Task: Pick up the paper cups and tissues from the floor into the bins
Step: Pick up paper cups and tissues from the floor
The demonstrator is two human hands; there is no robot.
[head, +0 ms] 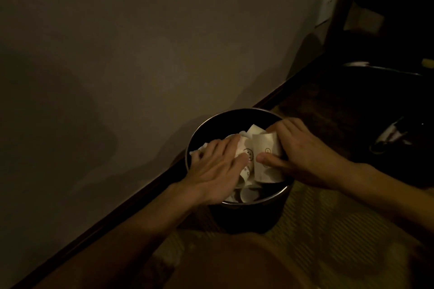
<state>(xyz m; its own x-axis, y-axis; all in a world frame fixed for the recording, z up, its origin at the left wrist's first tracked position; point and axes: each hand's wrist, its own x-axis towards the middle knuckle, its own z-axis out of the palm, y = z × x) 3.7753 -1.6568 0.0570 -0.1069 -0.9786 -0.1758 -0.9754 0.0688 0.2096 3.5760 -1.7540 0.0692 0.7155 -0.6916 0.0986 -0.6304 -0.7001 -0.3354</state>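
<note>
A round black bin (206, 122) stands on the floor against the wall, filled with white paper cups (265, 148) and crumpled tissues (199, 148). My left hand (216, 166) lies flat on the pile, fingers straight, pressing the cups and tissue down. My right hand (298, 148) is over the bin's right side, its thumb and fingers wrapped around a white paper cup with a small printed mark. Both hands are inside the bin's rim. The bottom of the bin is hidden under the paper.
A plain wall (141, 54) with a dark skirting board (117, 209) runs diagonally behind the bin. A second dark bin (387, 70) sits at the right, near a wall socket (327, 7). A dark shoe (389, 136) lies on the woven floor mat (328, 230).
</note>
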